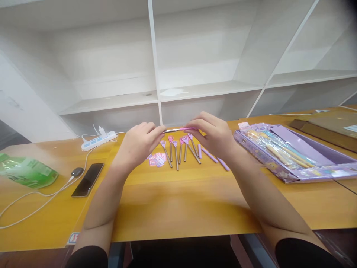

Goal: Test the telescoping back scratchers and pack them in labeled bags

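Observation:
Above the far part of the table, a thin back scratcher [173, 130] with a metal rod and a pink end is stretched level between my hands. My left hand [142, 143] pinches the metal end. The fingers of my right hand [210, 132] are closed on the pink end, which they partly cover. Below them lie several metal back scratchers [176, 156] with pink and purple hand-shaped heads pointing away from me. Several loose purple tubes [209, 155] lie near my right wrist. Small pink and purple printed cards [158, 159] are piled by my left hand.
On the right stands an open purple box [281, 175] with wrapped yellow and blue items, and behind it a brown carton [329, 124]. To the left are a phone [88, 180], a green bottle [29, 172], cables and a power strip [99, 140]. White shelving [198, 91] rises behind the table.

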Demonstrator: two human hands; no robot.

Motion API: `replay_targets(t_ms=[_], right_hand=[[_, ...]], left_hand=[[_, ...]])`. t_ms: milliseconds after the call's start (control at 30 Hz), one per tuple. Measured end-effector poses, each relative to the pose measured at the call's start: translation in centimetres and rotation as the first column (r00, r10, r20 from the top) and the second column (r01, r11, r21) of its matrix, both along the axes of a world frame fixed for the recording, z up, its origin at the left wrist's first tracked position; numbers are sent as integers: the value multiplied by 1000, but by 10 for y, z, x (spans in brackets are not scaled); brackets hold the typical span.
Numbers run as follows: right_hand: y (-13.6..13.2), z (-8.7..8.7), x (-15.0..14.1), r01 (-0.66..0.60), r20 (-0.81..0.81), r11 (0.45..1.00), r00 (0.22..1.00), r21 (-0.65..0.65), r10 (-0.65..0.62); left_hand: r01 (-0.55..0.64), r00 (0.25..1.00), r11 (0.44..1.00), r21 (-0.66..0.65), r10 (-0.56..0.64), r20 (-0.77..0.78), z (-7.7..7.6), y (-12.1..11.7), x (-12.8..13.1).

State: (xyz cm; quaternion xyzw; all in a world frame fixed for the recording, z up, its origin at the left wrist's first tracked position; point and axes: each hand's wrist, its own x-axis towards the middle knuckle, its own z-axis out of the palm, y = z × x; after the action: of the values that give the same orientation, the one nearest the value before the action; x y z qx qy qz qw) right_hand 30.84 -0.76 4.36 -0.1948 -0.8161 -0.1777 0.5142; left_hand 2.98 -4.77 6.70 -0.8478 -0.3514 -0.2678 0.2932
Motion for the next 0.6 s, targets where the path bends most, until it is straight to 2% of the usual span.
replay_targets(t_ms=[100,300,467,600], right_hand=[[-1,-1,-4,23,-18,994,1000,108,-21],[0,-3,-8,115,-37,978,993,173,-110],[5,-1,1,208,-64,964,978,168,-200],[10,8,22,237,-108,962,969,133,-224]], left_hand=[[26,1000,998,58,-26,-1,0,0,3],[57,997,982,182,-64,33,-1,8,2],[49,996,965,258,-68,65,6,20,-16],[14,989,958,287,-55,135,15,30,-41]])
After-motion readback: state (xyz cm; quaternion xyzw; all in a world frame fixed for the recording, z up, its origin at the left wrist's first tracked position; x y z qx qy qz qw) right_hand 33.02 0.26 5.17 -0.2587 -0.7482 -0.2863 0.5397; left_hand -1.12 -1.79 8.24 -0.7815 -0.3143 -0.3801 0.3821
